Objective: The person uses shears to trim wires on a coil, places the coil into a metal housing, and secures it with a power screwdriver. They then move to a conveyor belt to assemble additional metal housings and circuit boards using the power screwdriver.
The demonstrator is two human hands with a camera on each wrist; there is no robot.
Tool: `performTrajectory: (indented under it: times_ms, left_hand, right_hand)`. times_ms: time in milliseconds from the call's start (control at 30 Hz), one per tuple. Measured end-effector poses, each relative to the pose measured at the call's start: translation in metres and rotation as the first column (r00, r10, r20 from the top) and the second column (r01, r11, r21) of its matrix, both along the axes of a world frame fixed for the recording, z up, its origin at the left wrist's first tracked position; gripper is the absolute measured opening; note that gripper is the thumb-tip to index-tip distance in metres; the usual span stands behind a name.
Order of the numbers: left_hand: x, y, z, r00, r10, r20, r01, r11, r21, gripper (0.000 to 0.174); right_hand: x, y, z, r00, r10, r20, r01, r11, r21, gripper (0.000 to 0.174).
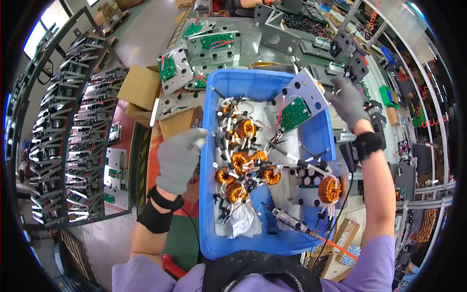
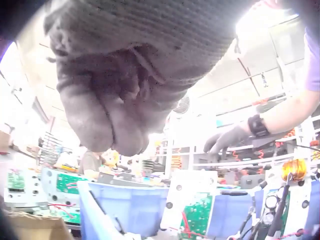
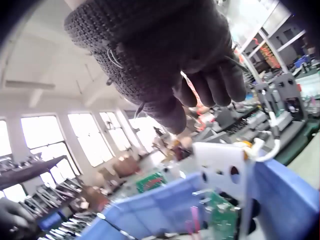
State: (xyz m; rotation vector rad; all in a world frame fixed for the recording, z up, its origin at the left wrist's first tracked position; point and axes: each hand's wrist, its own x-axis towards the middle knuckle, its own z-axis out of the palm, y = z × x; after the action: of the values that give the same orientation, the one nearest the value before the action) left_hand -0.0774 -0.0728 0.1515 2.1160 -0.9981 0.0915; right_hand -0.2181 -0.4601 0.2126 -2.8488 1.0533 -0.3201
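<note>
A blue bin (image 1: 206, 160) holds several copper-wound coils (image 1: 246, 129) with cables. The grey-gloved left hand (image 1: 179, 160) is beside the bin's left rim; in the left wrist view this hand (image 2: 115, 85) has loosely curled fingers and holds nothing. Past the bin's upper right is the gloved right hand (image 1: 348, 102), near a metal plate (image 1: 311, 87) with a green circuit board (image 1: 295, 114), which leans in that corner. In the right wrist view the right hand (image 3: 175, 65) hangs above the plate (image 3: 220, 162), its fingers slightly bent, apart from it and holding nothing.
A tool (image 1: 289, 219) with an orange hose lies across the bin's near end, by white crumpled paper (image 1: 243, 221). Cardboard boxes (image 1: 140, 89) and more plates with boards (image 1: 214, 44) stand left of and beyond the bin. A loaded rack (image 1: 82, 136) is at the far left.
</note>
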Motion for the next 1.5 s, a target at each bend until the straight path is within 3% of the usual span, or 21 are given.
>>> performTrajectory:
  times_ms: [100,167,233,267,300,333,400,500,567,633,700,733,900,967,1033,1167,1200,1233,1267,1333,1500]
  left_hand:
    - [-0.004,0.022,-0.003,0.942,0.291,-0.166,-0.293,0.956,0.013,0.019]
    - [-0.001,0.039,-0.02,0.938,0.295,-0.184,-0.303,0.953,-0.012,0.018]
    - [0.001,0.052,-0.033,0.933,0.296,-0.204,-0.309,0.95,-0.036,0.018]
    - [0.0,0.057,-0.038,0.893,0.309,-0.326,-0.352,0.933,-0.08,0.017]
    - [0.001,0.063,-0.042,0.84,0.315,-0.442,-0.404,0.907,-0.12,0.016]
    - [0.001,0.071,-0.045,0.839,0.323,-0.438,-0.407,0.906,-0.113,0.016]
    - [0.005,0.086,-0.05,0.803,0.426,-0.416,-0.417,0.901,0.118,0.015]
    - [0.037,0.104,-0.084,0.832,0.483,-0.274,-0.415,0.869,0.27,0.022]
    - [0.072,0.105,-0.083,0.865,0.46,-0.202,-0.355,0.844,0.401,0.033]
    - [0.119,0.093,-0.083,0.91,0.409,-0.074,-0.364,0.87,0.331,0.033]
    - [0.182,0.071,-0.082,0.898,0.415,-0.147,-0.314,0.838,0.446,0.036]
    - [0.22,0.063,-0.097,0.914,0.402,-0.058,-0.317,0.795,0.517,0.04]
    - [0.342,0.003,-0.166,0.884,0.448,-0.136,-0.289,0.75,0.594,0.05]
    - [0.363,-0.012,-0.186,0.728,0.604,-0.324,-0.282,0.695,0.662,0.056]
    - [0.414,-0.01,-0.281,0.745,0.515,-0.423,-0.177,0.765,0.62,0.057]
    - [0.339,-0.022,-0.184,0.807,0.369,-0.461,0.131,0.65,0.749,0.07]
    - [0.33,-0.019,-0.18,0.853,0.287,-0.437,0.22,0.561,0.798,0.071]
    - [0.328,-0.014,-0.188,0.934,0.043,-0.354,0.281,0.522,0.805,0.072]
    - [0.337,0.004,-0.226,0.812,0.224,-0.539,0.281,0.66,0.697,0.069]
    - [0.297,0.01,-0.166,0.702,0.302,-0.644,0.212,0.776,0.595,0.061]
    - [0.308,0.051,-0.245,0.641,0.127,-0.757,0.181,0.933,0.31,0.042]
  right_hand:
    - [-0.039,0.065,0.037,0.851,0.21,0.482,-0.405,0.847,0.345,0.046]
    - [-0.068,0.125,0.05,0.787,0.242,0.568,-0.467,0.835,0.291,0.044]
    - [-0.101,0.18,0.034,0.79,0.267,0.552,-0.481,0.828,0.289,0.043]
    - [-0.113,0.205,0.027,0.858,0.322,0.399,-0.464,0.819,0.337,0.045]
    - [-0.122,0.22,0.004,0.914,0.274,0.299,-0.399,0.741,0.54,0.043]
    - [-0.134,0.233,-0.023,0.932,0.351,0.089,-0.348,0.798,0.493,0.045]
    - [-0.16,0.254,-0.074,0.904,0.36,-0.232,-0.233,0.868,0.439,0.051]
    - [-0.203,0.283,-0.124,0.812,0.348,-0.468,-0.156,0.902,0.402,0.053]
    - [-0.221,0.299,-0.135,0.902,0.244,-0.355,-0.02,0.847,0.531,0.038]
    - [-0.223,0.31,-0.129,0.971,0.182,-0.153,-0.115,0.923,0.366,0.031]
    - [-0.226,0.314,-0.133,0.988,0.156,-0.025,-0.142,0.947,0.287,0.026]
    - [-0.226,0.314,-0.136,0.988,0.151,0.028,-0.153,0.955,0.254,0.024]
    - [-0.217,0.317,-0.132,0.987,0.102,0.123,-0.121,0.98,0.157,0.011]
    - [-0.218,0.318,-0.132,0.994,0.051,0.093,-0.065,0.985,0.16,0.013]
    - [-0.221,0.319,-0.133,0.998,0.03,0.058,-0.04,0.984,0.176,0.013]
    - [-0.222,0.315,-0.138,1.0,0.019,0.012,-0.021,0.981,0.194,0.012]
    - [-0.222,0.316,-0.138,1.0,0.014,-0.012,-0.011,0.976,0.219,0.012]
    - [-0.222,0.316,-0.138,1.0,0.013,-0.015,-0.009,0.974,0.228,0.012]
    - [-0.223,0.317,-0.138,1.0,-0.004,-0.03,0.011,0.974,0.228,0.012]
    - [-0.224,0.317,-0.138,0.999,-0.018,-0.044,0.028,0.973,0.229,0.012]
    - [-0.227,0.317,-0.14,1.0,0.008,-0.019,-0.004,0.979,0.203,0.011]
